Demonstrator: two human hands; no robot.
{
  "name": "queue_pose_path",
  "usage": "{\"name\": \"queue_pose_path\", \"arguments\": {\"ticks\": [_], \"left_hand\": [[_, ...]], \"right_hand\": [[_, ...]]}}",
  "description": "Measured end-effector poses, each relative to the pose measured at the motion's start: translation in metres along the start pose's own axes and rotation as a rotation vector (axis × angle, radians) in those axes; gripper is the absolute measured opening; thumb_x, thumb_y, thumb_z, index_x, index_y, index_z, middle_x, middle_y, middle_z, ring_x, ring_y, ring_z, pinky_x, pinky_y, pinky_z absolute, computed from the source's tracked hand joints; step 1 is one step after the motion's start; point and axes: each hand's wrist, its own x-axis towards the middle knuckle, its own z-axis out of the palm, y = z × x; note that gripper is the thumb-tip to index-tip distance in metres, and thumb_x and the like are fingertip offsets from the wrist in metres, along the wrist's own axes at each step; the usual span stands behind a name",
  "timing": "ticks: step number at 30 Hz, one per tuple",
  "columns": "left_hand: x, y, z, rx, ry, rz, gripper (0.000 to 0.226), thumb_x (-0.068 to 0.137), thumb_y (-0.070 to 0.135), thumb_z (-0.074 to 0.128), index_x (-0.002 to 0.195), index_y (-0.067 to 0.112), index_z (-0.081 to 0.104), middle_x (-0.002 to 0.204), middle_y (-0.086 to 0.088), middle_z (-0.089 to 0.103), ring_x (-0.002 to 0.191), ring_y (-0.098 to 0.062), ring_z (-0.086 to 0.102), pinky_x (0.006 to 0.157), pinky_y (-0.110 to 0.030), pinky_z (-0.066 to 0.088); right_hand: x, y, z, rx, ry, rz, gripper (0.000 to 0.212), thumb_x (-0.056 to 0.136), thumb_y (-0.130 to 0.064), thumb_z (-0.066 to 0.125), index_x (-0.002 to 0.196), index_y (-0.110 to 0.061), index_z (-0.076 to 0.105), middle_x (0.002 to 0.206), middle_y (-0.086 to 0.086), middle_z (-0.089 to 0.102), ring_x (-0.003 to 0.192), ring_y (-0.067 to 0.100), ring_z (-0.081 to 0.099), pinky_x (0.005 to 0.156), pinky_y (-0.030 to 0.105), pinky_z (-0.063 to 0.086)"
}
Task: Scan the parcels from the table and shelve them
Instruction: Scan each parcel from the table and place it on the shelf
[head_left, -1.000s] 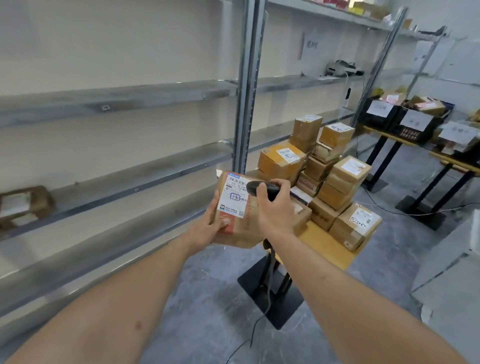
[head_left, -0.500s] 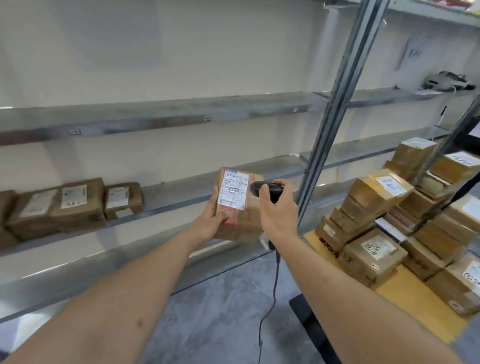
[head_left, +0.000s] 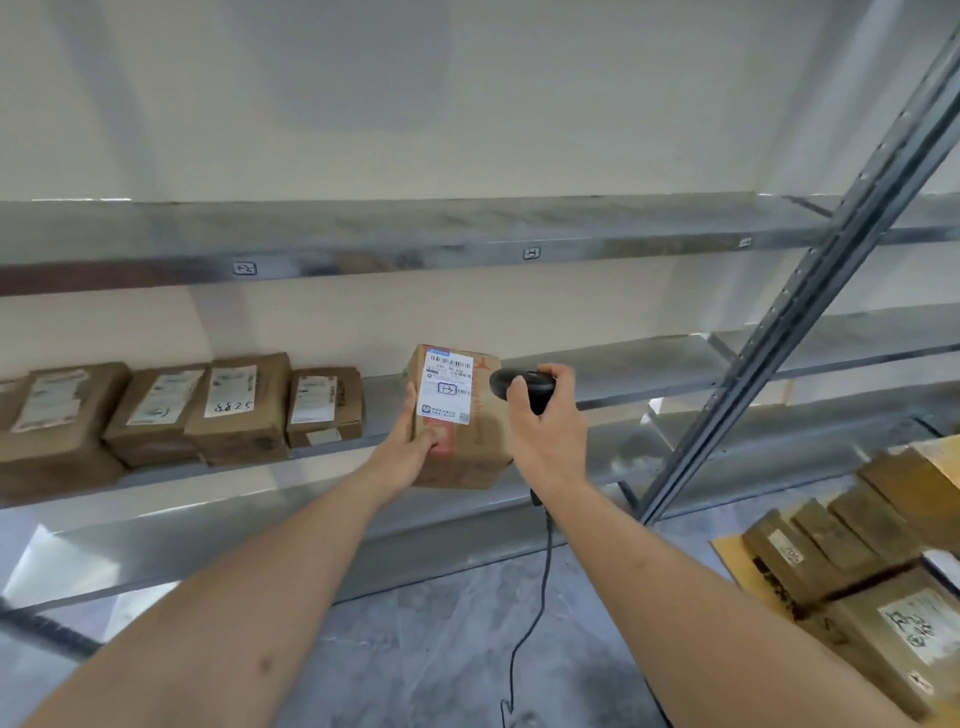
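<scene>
My left hand (head_left: 410, 441) grips a brown cardboard parcel (head_left: 467, 447) by its lower left corner and holds it upright in front of the middle shelf (head_left: 623, 374). Its white shipping label (head_left: 448, 387) with a barcode faces me. My right hand (head_left: 543, 415) is closed around a black corded barcode scanner (head_left: 511, 383), whose head sits just right of the label, close to the parcel's upper right face. Several labelled parcels (head_left: 239, 410) stand in a row on the same shelf to the left.
A slanted metal shelf post (head_left: 810, 312) rises at the right. More parcels (head_left: 857, 561) lie piled on the yellow table (head_left: 727, 556) at the lower right. An upper shelf (head_left: 467, 244) and a lower shelf (head_left: 311, 540) run across. The scanner cable (head_left: 540, 597) hangs toward the grey floor.
The view has swung left from the table toward the shelving, so more shelved parcels appear. Both hands have carried the parcel and scanner along, closer to the middle shelf.
</scene>
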Motion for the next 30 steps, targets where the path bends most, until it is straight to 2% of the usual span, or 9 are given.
{"name": "queue_pose_path", "arguments": {"ticks": [3, 7, 10, 15, 20, 22, 25, 28, 30], "left_hand": [[0.025, -0.005, -0.006, -0.028, 0.05, -0.028, 0.083, 0.109, 0.033, 0.051, 0.161, 0.055, -0.01, 0.167, 0.021, 0.023, 0.157, -0.02, 0.024, 0.123, -0.052, 0.028], [0.059, -0.012, -0.009, -0.055, 0.154, -0.117, 0.083, 0.108, 0.034, 0.052, 0.16, 0.057, -0.009, 0.171, 0.014, 0.023, 0.156, -0.025, 0.026, 0.123, -0.055, 0.029], [0.083, -0.02, -0.013, -0.075, 0.209, -0.154, 0.085, 0.106, 0.038, 0.055, 0.16, 0.057, -0.009, 0.17, 0.016, 0.023, 0.157, -0.021, 0.026, 0.124, -0.047, 0.025], [0.113, -0.031, -0.019, -0.106, 0.264, -0.24, 0.085, 0.104, 0.044, 0.054, 0.159, 0.058, -0.009, 0.169, 0.019, 0.025, 0.154, -0.018, 0.03, 0.123, -0.048, 0.027], [0.145, -0.044, -0.029, -0.117, 0.298, -0.282, 0.08, 0.105, 0.045, 0.052, 0.161, 0.057, -0.004, 0.166, 0.014, 0.032, 0.148, -0.018, 0.038, 0.124, -0.049, 0.029], [0.154, -0.05, -0.035, -0.117, 0.284, -0.288, 0.079, 0.105, 0.046, 0.052, 0.161, 0.057, -0.002, 0.168, 0.015, 0.029, 0.152, -0.02, 0.035, 0.124, -0.049, 0.028], [0.166, -0.058, -0.043, -0.087, 0.283, -0.301, 0.078, 0.101, 0.054, 0.051, 0.16, 0.061, 0.001, 0.166, 0.016, 0.034, 0.15, -0.022, 0.038, 0.123, -0.049, 0.032], [0.175, -0.065, -0.05, -0.048, 0.288, -0.338, 0.076, 0.099, 0.059, 0.048, 0.159, 0.063, 0.001, 0.164, 0.01, 0.04, 0.146, -0.027, 0.044, 0.119, -0.049, 0.036], [0.178, -0.066, -0.051, 0.03, 0.314, -0.325, 0.074, 0.103, 0.055, 0.046, 0.161, 0.059, 0.001, 0.16, 0.003, 0.048, 0.14, -0.032, 0.051, 0.114, -0.046, 0.04]], "right_hand": [[0.033, 0.009, 0.025, -0.004, -0.054, -0.008, 0.024, 0.102, -0.047, 0.055, 0.119, -0.035, 0.045, 0.093, -0.015, 0.066, 0.087, 0.013, 0.067, 0.081, 0.037, 0.054], [0.08, 0.026, 0.058, 0.003, -0.158, 0.008, 0.03, 0.102, -0.048, 0.055, 0.127, -0.035, 0.047, 0.1, -0.007, 0.068, 0.091, 0.021, 0.068, 0.085, 0.04, 0.056], [0.11, 0.039, 0.08, 0.017, -0.223, 0.018, 0.03, 0.1, -0.049, 0.056, 0.127, -0.037, 0.047, 0.098, -0.01, 0.068, 0.091, 0.022, 0.069, 0.086, 0.041, 0.057], [0.143, 0.054, 0.11, 0.001, -0.328, 0.027, 0.031, 0.102, -0.046, 0.056, 0.129, -0.033, 0.049, 0.091, -0.015, 0.066, 0.086, 0.02, 0.069, 0.08, 0.037, 0.054], [0.166, 0.059, 0.136, -0.001, -0.35, 0.03, 0.025, 0.103, -0.042, 0.058, 0.125, -0.033, 0.05, 0.092, -0.019, 0.065, 0.086, 0.012, 0.068, 0.081, 0.034, 0.053], [0.172, 0.06, 0.144, -0.012, -0.332, 0.04, 0.026, 0.103, -0.041, 0.058, 0.125, -0.032, 0.049, 0.092, -0.018, 0.065, 0.086, 0.014, 0.068, 0.081, 0.035, 0.054], [0.173, 0.06, 0.157, -0.033, -0.316, 0.072, 0.027, 0.103, -0.043, 0.057, 0.127, -0.033, 0.049, 0.094, -0.017, 0.066, 0.088, 0.015, 0.068, 0.083, 0.039, 0.057], [0.171, 0.062, 0.167, -0.054, -0.307, 0.083, 0.026, 0.103, -0.044, 0.056, 0.126, -0.033, 0.049, 0.094, -0.018, 0.066, 0.086, 0.013, 0.069, 0.083, 0.042, 0.058], [0.17, 0.061, 0.172, -0.057, -0.292, 0.086, 0.026, 0.103, -0.043, 0.057, 0.126, -0.032, 0.049, 0.094, -0.017, 0.066, 0.086, 0.014, 0.069, 0.083, 0.041, 0.058]]}}
